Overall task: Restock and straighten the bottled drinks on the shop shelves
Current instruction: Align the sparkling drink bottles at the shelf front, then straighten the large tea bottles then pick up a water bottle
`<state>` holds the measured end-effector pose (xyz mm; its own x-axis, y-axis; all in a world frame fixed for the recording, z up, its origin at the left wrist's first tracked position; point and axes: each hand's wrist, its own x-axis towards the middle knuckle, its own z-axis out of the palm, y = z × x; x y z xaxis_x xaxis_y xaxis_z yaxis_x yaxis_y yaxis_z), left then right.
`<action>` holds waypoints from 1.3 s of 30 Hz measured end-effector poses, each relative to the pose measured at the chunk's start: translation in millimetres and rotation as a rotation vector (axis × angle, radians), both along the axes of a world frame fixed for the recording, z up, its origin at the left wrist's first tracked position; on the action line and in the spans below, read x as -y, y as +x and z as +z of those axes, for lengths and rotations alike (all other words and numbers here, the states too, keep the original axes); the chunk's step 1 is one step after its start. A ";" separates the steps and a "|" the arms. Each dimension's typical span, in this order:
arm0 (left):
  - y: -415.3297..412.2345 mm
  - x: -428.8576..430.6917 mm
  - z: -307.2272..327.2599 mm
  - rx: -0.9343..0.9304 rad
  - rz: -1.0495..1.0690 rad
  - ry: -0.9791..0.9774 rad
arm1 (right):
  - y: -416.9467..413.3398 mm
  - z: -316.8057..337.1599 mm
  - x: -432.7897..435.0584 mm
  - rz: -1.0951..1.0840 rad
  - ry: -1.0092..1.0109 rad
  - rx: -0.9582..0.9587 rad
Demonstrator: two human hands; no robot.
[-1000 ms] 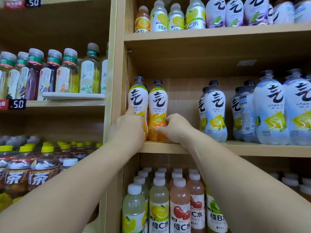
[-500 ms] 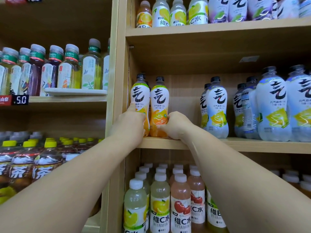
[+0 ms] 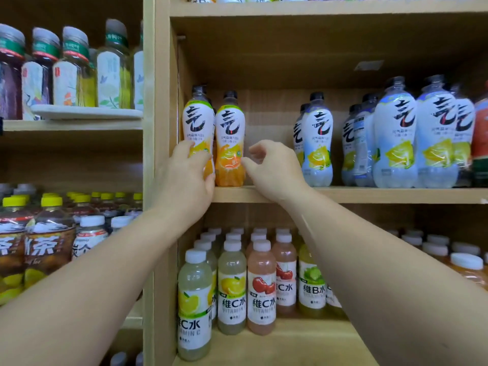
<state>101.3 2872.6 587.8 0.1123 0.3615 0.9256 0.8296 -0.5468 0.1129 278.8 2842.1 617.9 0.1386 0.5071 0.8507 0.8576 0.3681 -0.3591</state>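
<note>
Orange drink fills two black-capped bottles standing upright and close together at the far left end of the wooden middle shelf (image 3: 369, 195). The left hand (image 3: 184, 178) wraps thumb and fingers round the lower half of the left orange bottle (image 3: 198, 122), beside the cabinet wall. The right hand (image 3: 274, 170) holds nothing, its fingers loosely curled. Its thumb tip is just beside the second orange bottle (image 3: 229, 143), and whether it touches cannot be told. Pale lemon bottles (image 3: 318, 143) stand well apart to the right.
</note>
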 end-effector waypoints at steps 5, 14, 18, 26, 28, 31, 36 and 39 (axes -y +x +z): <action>26.6 29.4 -29.1 -0.022 -0.110 0.144 | 47.0 -41.6 46.5 -0.085 0.063 0.202; 163.7 82.5 -47.8 -0.180 -0.242 0.094 | 171.7 -73.0 146.9 -0.319 -0.054 0.300; 235.8 116.9 -56.3 -0.198 -0.318 0.072 | 242.3 -81.7 200.5 -0.431 -0.148 0.310; 377.9 201.1 -59.6 -0.231 -0.422 -0.018 | 389.8 -89.7 314.3 -0.500 -0.248 0.146; 408.8 218.4 -57.4 -0.232 -0.438 -0.015 | 419.8 -93.6 338.5 -0.499 -0.276 0.112; 449.4 233.1 -62.8 -0.252 -0.448 0.000 | 460.4 -105.0 364.0 -0.512 -0.316 0.086; 498.4 238.0 -71.5 -0.331 -0.418 -0.068 | 515.2 -118.6 381.8 -0.513 -0.398 0.062; 514.6 229.1 -63.3 -0.340 -0.385 -0.035 | 537.0 -116.3 375.8 -0.513 -0.394 0.070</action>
<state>615.9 2643.5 524.5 0.5357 0.2647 0.8018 0.5619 -0.8206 -0.1046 815.8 2466.3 501.6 0.3970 0.6672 0.6303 0.9158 -0.2421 -0.3206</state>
